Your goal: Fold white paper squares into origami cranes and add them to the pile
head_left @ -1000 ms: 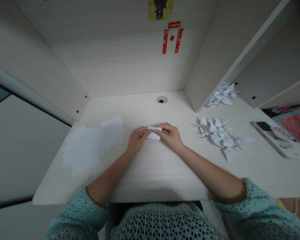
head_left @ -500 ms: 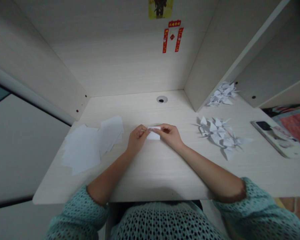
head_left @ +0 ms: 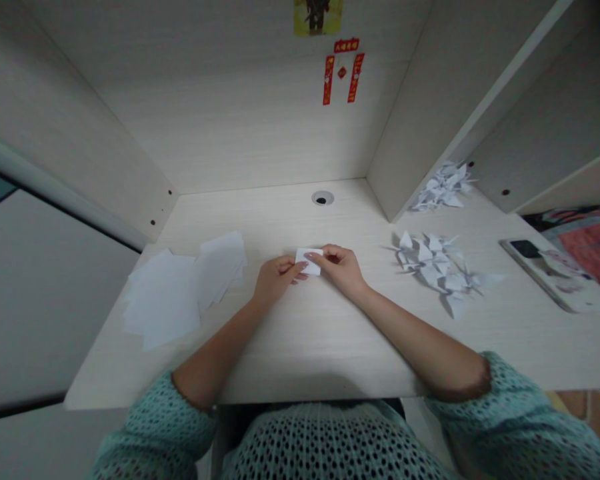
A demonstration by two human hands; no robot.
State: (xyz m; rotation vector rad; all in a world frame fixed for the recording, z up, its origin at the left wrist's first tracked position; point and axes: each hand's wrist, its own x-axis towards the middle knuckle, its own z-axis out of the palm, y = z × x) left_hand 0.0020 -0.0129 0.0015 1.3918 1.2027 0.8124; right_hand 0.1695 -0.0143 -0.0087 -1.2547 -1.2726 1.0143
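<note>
A small folded white paper [head_left: 309, 259] lies on the pale wooden desk [head_left: 300, 333] at its middle. My left hand [head_left: 275, 279] is curled with its fingertips pressing the paper's lower left edge. My right hand [head_left: 341, 267] pinches the paper's right side, fingers closed on it. Both forearms reach in from the near edge, in teal knit sleeves.
A loose spread of flat white sheets [head_left: 180, 287] lies at the left. A heap of folded paper cranes [head_left: 437, 263] sits at the right, another heap [head_left: 443, 187] on the shelf behind. A phone [head_left: 550, 273] rests far right. A cable hole [head_left: 323, 198] is at the back.
The paper has become narrower between my hands, folded smaller. My left fingers have slid to its lower left edge; the right hand stays on its right side.
</note>
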